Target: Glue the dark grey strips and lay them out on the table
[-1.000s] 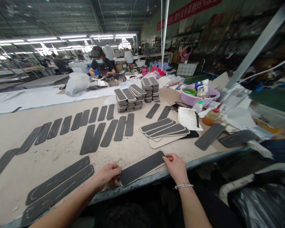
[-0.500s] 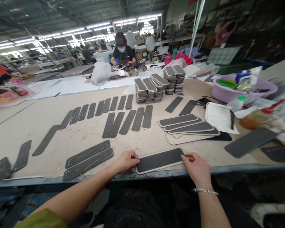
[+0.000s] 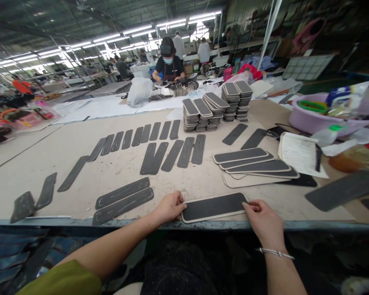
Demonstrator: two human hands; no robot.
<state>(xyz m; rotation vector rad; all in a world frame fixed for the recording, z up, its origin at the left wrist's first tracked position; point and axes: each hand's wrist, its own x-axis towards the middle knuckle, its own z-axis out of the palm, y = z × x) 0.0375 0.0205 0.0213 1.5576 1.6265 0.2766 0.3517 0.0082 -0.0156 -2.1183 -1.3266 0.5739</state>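
A dark grey panel with a pale border [image 3: 214, 207] lies near the table's front edge, over another pale-edged layer. My left hand [image 3: 171, 206] pinches its left end between thumb and fingers. At its right end my right hand [image 3: 263, 217] has thumb and fingers closed on the corner. Beyond it is a fanned pile of similar bordered panels [image 3: 252, 166]. Two long dark strips with shiny streaks [image 3: 123, 199] lie left of my left hand. Further off, rows of shorter dark strips [image 3: 172, 155] are spread on the tabletop.
Tall stacks of bordered pieces [image 3: 203, 114] stand at the back centre. On the right are a paper pad [image 3: 298, 153], a purple basin [image 3: 310, 116] and a bottle with amber contents [image 3: 346, 159]. A person [image 3: 169, 67] works across the table [image 3: 89, 176].
The view has turned slightly left, so the scene sits further right in the picture. Both hands keep their hold at the two ends of the panel.
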